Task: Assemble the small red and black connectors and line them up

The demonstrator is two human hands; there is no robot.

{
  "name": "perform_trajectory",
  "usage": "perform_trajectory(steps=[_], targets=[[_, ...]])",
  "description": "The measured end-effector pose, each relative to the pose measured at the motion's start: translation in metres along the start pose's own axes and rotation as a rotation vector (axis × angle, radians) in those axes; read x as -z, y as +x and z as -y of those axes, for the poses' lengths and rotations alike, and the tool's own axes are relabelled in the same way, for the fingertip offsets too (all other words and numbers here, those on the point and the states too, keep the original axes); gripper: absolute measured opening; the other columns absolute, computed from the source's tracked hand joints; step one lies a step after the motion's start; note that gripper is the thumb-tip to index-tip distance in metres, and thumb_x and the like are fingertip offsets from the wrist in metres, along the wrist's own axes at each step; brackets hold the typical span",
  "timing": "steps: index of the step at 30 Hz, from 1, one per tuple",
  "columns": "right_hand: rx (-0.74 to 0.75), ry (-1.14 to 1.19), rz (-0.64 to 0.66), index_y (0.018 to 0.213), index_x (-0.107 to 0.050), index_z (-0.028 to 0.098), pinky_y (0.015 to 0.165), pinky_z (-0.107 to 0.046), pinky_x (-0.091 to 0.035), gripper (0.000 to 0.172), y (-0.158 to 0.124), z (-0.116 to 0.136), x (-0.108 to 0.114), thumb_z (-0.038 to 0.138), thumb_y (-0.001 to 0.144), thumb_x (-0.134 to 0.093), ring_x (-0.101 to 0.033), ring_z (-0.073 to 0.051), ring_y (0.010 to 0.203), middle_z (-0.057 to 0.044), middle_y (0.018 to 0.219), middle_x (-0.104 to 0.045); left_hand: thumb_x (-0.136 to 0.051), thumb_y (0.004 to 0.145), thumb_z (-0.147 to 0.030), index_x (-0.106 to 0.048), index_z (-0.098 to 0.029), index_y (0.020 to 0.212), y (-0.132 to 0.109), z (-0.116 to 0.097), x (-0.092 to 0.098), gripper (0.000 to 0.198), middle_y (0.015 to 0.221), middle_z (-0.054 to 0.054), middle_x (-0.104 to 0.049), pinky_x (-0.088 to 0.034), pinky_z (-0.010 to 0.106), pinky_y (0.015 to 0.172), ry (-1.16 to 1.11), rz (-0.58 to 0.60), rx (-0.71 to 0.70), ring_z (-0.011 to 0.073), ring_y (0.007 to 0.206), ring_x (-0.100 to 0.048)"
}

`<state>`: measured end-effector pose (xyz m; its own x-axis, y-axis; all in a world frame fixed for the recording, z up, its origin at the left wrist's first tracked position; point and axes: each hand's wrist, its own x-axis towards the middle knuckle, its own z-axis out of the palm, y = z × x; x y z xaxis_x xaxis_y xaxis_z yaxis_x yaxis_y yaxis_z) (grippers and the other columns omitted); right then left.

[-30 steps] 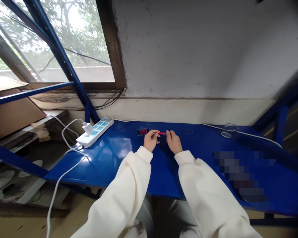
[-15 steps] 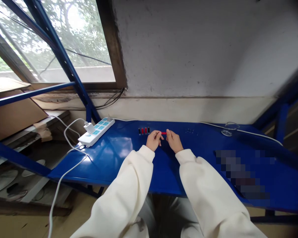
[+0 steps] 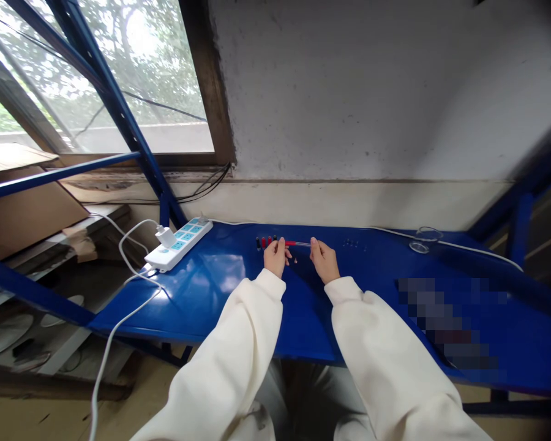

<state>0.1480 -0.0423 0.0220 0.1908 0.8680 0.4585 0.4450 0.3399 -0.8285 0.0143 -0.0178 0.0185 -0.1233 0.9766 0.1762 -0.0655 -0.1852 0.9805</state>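
A thin rod, red at its left end and pale along the rest (image 3: 300, 244), stretches level between my two hands above the blue table. My left hand (image 3: 275, 256) pinches the red end with thumb and forefinger, its other fingers curled loosely. At the pale end my right hand (image 3: 324, 260) is closed, and its fingers cover the tip. Whether the rod is one piece or two, I cannot tell. Just behind my left hand stand several small red and black cylinders (image 3: 264, 242) in a row, partly hidden by the hand.
Several tiny clear pieces (image 3: 350, 244) lie to the right of my hands. A white power strip (image 3: 179, 245) with a plugged-in cable is on the left. Clear rings (image 3: 419, 247), perhaps tape rolls, sit at the right rear, and a blurred dark item (image 3: 445, 324) lies nearer.
My hands have moved apart, the left one leftward. The pale shaft now shows between them, where only a short red piece showed before.
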Motion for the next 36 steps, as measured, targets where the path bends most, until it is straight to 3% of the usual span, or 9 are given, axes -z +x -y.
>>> perform_trajectory(steps=[5, 11, 17, 22, 29, 36], targets=[[-0.041, 0.113, -0.112, 0.057, -0.046, 0.018, 0.050, -0.023, -0.036, 0.045, 0.003, -0.003, 0.001, 0.053, 0.082, -0.030, -0.042, -0.009, 0.047, 0.001, 0.049, -0.047, -0.047, 0.074, -0.051, -0.046, -0.015, 0.061, -0.003, -0.002, 0.000, 0.039, 0.046, -0.004, -0.050, -0.029, 0.017, 0.034, 0.022, 0.029, -0.034, 0.0034, 0.030, -0.039], [-0.069, 0.210, 0.116, 0.075, -0.058, 0.015, 0.049, -0.023, -0.039, 0.039, 0.008, -0.006, -0.005, 0.052, 0.074, -0.046, -0.048, -0.010, 0.052, -0.003, 0.066, -0.058, -0.051, 0.072, -0.051, -0.050, -0.013, 0.062, -0.006, -0.004, -0.003, 0.038, 0.045, -0.003, -0.051, -0.029, 0.017, 0.034, 0.048, 0.142, -0.059, 0.0042, 0.031, -0.041], [-0.045, 0.246, 0.373, 0.075, -0.058, 0.016, 0.051, -0.023, -0.041, 0.032, 0.006, -0.008, -0.010, 0.048, 0.069, -0.054, -0.050, -0.010, 0.054, -0.001, 0.066, -0.058, -0.053, 0.070, -0.049, -0.055, -0.013, 0.066, -0.005, -0.004, -0.002, 0.036, 0.043, -0.005, -0.046, -0.029, 0.017, 0.033, 0.055, 0.105, -0.089, 0.0041, 0.032, -0.040], [-0.012, 0.259, 0.418, 0.072, -0.057, 0.016, 0.056, -0.024, -0.041, 0.030, 0.005, -0.013, -0.011, 0.046, 0.068, -0.057, -0.049, -0.010, 0.056, 0.000, 0.065, -0.057, -0.050, 0.072, -0.050, -0.056, -0.014, 0.059, -0.005, -0.003, -0.001, 0.039, 0.041, -0.005, -0.042, -0.028, 0.018, 0.034, 0.098, 0.089, -0.134, 0.0039, 0.032, -0.037], [-0.013, 0.262, 0.468, 0.065, -0.051, 0.016, 0.051, -0.022, -0.038, 0.031, 0.004, -0.016, -0.013, 0.046, 0.066, -0.058, -0.045, -0.008, 0.052, 0.003, 0.059, -0.051, -0.051, 0.072, -0.045, -0.061, -0.013, 0.071, -0.002, 0.001, -0.001, 0.033, 0.042, -0.005, -0.044, -0.029, 0.018, 0.034, 0.076, 0.148, -0.096, 0.0044, 0.032, -0.037], [0.009, 0.168, 0.439, 0.071, -0.055, 0.016, 0.053, -0.024, -0.040, 0.029, 0.005, -0.016, -0.012, 0.045, 0.069, -0.054, -0.050, -0.011, 0.055, 0.000, 0.062, -0.057, -0.048, 0.075, -0.039, -0.058, -0.013, 0.076, -0.001, 0.003, -0.001, 0.027, 0.046, -0.006, -0.044, -0.029, 0.018, 0.034, 0.054, 0.134, -0.055, 0.0037, 0.032, -0.037]])
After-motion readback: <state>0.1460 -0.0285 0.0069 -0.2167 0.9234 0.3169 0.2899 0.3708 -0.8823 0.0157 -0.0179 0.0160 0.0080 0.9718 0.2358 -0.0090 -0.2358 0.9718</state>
